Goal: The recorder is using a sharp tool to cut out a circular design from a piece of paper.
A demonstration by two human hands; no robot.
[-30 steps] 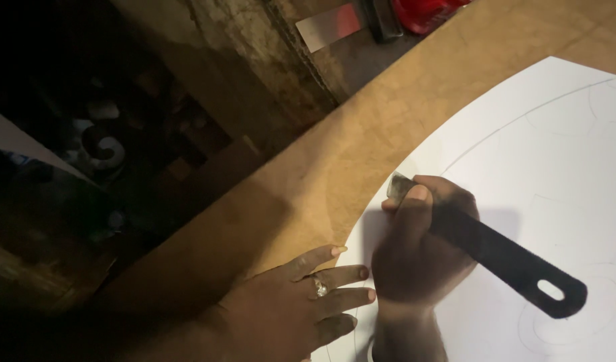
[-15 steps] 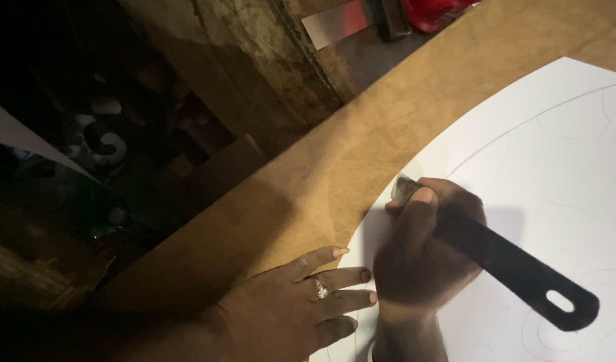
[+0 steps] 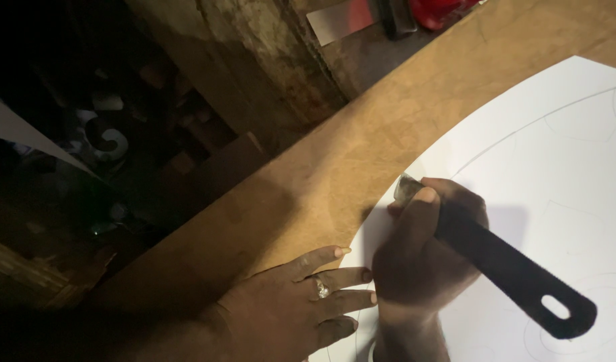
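My right hand grips a black-handled knife; its handle, with an oval hole at the end, points to the lower right. The grey blade tip pokes out above my thumb and meets the curved edge of a large white paper sheet marked with faint pencil lines. My left hand, a ring on one finger, lies flat with fingers spread on the brown board, fingertips touching the paper's edge just left of my right hand.
Beyond the board's far edge, a rough wooden post drops into a dark space with small objects, among them a white curled piece. A metal strip and a red object lie at the top. A white sheet corner shows at left.
The view has shifted slightly, and my right hand with the knife has edged a little along the paper's edge. My left hand stays put.
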